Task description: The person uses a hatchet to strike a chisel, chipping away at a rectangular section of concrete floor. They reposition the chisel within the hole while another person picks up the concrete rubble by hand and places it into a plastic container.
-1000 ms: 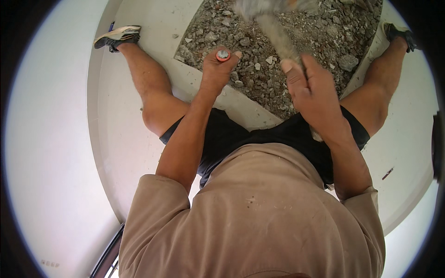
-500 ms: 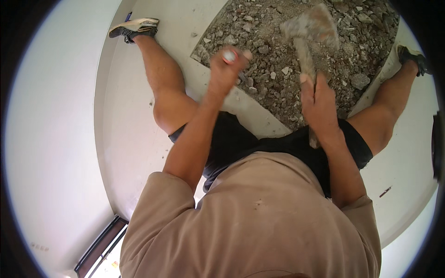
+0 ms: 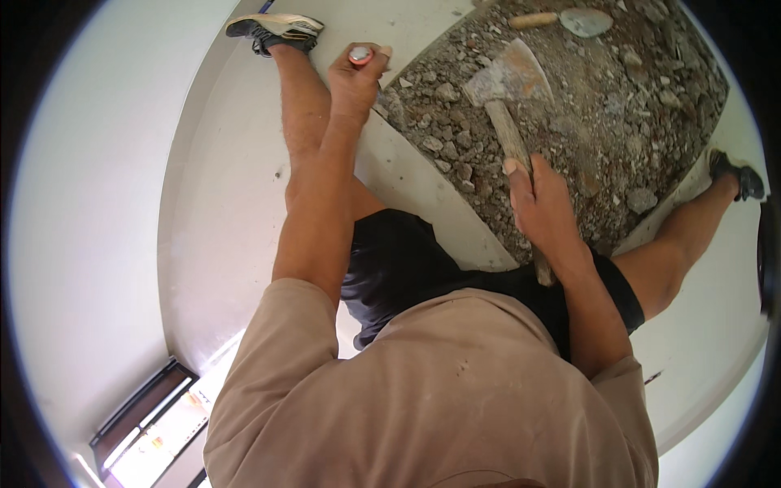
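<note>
My left hand [image 3: 355, 84] is closed around a tool with a red collar and a round pale metal end [image 3: 359, 55], seen end-on. The fist hides its shaft, so the kind cannot be told. It is raised over the left corner of the bed of broken rubble [image 3: 569, 146]. In my right hand [image 3: 543, 207] is a hatchet [image 3: 508, 134], gripped midway along its wooden handle. Its wide, flared, dusty head lies over the rubble, pointing away from me, and the handle's butt is near my shorts.
A trowel [image 3: 586, 23] with a wooden handle lies on the far rubble. My legs are spread along both sides of the bed on pale flooring [image 3: 220, 228]. A white wall [image 3: 89, 187] rises at the left. A small dark stick-like piece [image 3: 653, 377] lies at the right.
My left hand has moved left and farther away with the red-collared tool. The hatchet has come lower and slightly left. The view has shifted, bringing the trowel into sight.
</note>
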{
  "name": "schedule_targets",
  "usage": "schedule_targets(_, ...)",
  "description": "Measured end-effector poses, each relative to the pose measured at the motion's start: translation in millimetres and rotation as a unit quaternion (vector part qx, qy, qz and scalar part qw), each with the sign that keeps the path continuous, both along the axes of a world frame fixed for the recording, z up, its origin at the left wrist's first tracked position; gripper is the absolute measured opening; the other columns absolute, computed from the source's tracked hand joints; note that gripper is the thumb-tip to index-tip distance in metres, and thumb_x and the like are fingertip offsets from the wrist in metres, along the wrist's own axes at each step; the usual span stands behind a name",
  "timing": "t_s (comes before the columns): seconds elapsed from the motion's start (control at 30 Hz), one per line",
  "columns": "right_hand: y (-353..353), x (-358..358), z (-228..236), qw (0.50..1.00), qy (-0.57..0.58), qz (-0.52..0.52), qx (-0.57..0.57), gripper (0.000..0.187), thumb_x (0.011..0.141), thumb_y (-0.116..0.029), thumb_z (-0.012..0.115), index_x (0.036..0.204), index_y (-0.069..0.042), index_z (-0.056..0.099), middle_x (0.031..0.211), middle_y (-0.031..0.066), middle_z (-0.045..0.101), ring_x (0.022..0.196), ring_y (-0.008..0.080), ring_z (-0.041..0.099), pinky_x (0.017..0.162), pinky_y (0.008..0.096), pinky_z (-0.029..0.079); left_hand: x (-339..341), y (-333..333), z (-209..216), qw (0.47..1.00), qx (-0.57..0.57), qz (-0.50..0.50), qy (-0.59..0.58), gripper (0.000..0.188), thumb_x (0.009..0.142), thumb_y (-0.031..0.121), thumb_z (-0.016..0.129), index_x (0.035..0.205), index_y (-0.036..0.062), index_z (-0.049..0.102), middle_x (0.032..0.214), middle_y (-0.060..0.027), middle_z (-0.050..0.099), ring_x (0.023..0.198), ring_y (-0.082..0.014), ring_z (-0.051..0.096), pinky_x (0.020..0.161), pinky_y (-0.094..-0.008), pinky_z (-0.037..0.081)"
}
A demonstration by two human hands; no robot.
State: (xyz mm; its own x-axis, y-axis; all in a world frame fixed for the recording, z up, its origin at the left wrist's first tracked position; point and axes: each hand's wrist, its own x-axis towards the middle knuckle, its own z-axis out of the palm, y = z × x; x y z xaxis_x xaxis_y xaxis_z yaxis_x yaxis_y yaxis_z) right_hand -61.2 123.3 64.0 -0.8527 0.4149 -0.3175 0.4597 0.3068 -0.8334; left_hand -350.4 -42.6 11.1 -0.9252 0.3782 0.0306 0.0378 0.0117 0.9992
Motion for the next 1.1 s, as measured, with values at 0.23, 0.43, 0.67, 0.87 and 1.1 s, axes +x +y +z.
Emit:
schedule_targets(0.23,-11,-7,20,0.991,-0.043,-0.048,-0.117,0.032,0.106,-0.027,0.054,0.086,-0.003,0.048,0.061,0.0034,0.050,0.043,0.0130,0.047,0.040,0.0309,0.038,48,19,-13,0.992,-0.045,0.002,0.115,0.019,0.084,0.012,0.082,0.086,0.0045,0.065,0.079,-0.0022,0.069,0.074,-0.0073,0.060,0.070,-0.0281,0.052)
schedule_targets(0.43,-23,-12,32,0.991,-0.076,-0.038,-0.099,0.027,0.107,-0.023,0.049,0.088,-0.003,0.048,0.061,0.0027,0.050,0.042,0.0119,0.048,0.038,0.0297,0.037,65,9,-21,0.954,-0.146,0.034,0.260,0.022,0.083,0.017,0.083,0.085,0.0069,0.063,0.084,-0.0069,0.063,0.085,-0.0282,0.061,0.082,-0.0422,0.048)
schedule_targets(0.67,-26,-12,33,0.994,-0.095,-0.001,-0.047,0.027,0.107,-0.024,0.047,0.092,-0.003,0.049,0.063,0.0034,0.051,0.041,0.0124,0.049,0.038,0.0294,0.038,63,2,-23,0.957,-0.145,0.069,0.243,0.024,0.083,0.019,0.082,0.085,0.0075,0.061,0.085,-0.0079,0.060,0.089,-0.0315,0.059,0.086,-0.0448,0.044)
schedule_targets(0.87,-43,-25,54,0.996,-0.076,-0.004,-0.052,0.029,0.108,-0.029,0.047,0.095,-0.003,0.051,0.064,0.0029,0.052,0.041,0.0116,0.048,0.038,0.0281,0.038,55,-2,-25,0.954,-0.101,0.081,0.269,0.026,0.083,0.019,0.082,0.083,0.0050,0.060,0.079,-0.0099,0.060,0.077,-0.0320,0.056,0.076,-0.0430,0.047)
schedule_targets(1.1,-57,-85,166,0.968,0.245,0.009,-0.056,0.036,0.106,-0.039,0.049,0.110,-0.004,0.057,0.073,0.0072,0.056,0.055,0.0151,0.053,0.047,0.0291,0.045,29,-19,-26,0.995,0.025,0.080,0.055,0.029,0.088,0.017,0.080,0.078,0.0034,0.057,0.067,-0.0008,0.052,0.066,-0.0113,0.043,0.061,-0.0278,0.044)
